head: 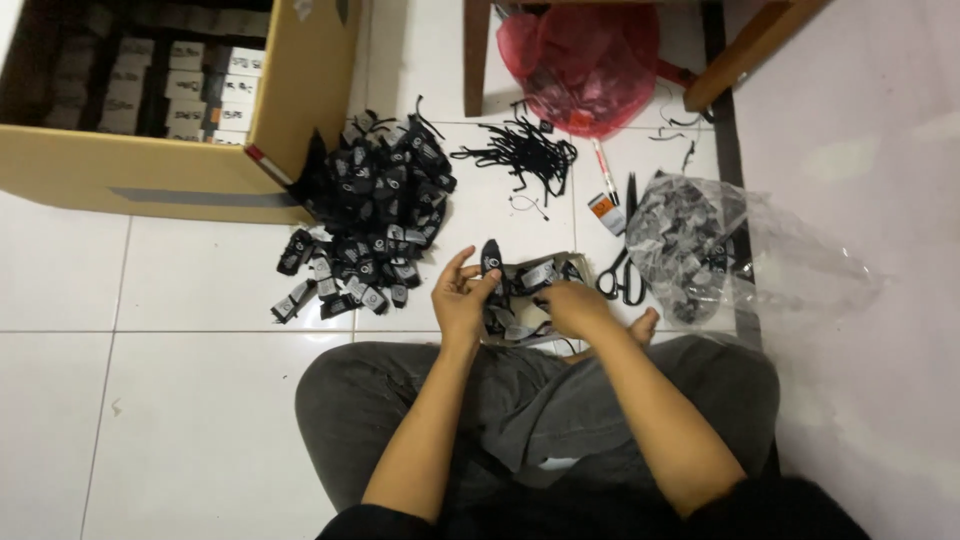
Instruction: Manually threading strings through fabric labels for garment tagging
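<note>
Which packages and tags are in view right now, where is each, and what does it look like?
Brown cardboard carton: top left, open, rows of small white boxes inside.
Pile of black tags: floor beside carton.
Clear plastic bag: right, grey-black tags inside.
Red plastic bag: top centre.
Black tag: in left hand.

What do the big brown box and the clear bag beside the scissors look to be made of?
The big brown box looks like matte corrugated cardboard: dull tan walls with folded flaps. The clear crinkled bag seems to be thin glossy plastic film: see-through, wrinkled, catching glints of light.
</note>
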